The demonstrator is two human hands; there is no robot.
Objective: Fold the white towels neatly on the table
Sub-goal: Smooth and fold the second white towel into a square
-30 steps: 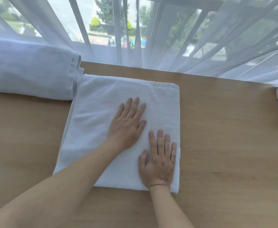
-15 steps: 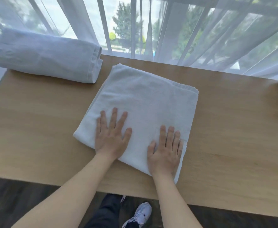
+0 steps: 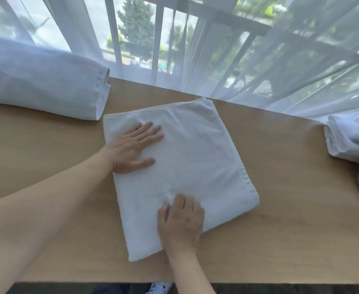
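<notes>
Folded white terry towel mid wooden table; left hand flat, fingers straight, pressing it; right hand fingers curled, pinching its near part.

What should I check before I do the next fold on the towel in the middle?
1. Folded towel lies flat on the table: ok.
2. Left hand presses flat on the towel's left part to hold it still: ok.
3. Right hand has hold of the cloth: cannot tell; its fingers are curled at the near part, with a small wrinkle beside them.
4. Edges lined up: cannot tell; the layers underneath are hidden.
5. Bare table to the right for folding over: ok.
6. Rolled towel at the far left and the other white cloth at the right are apart from it: ok.
</notes>
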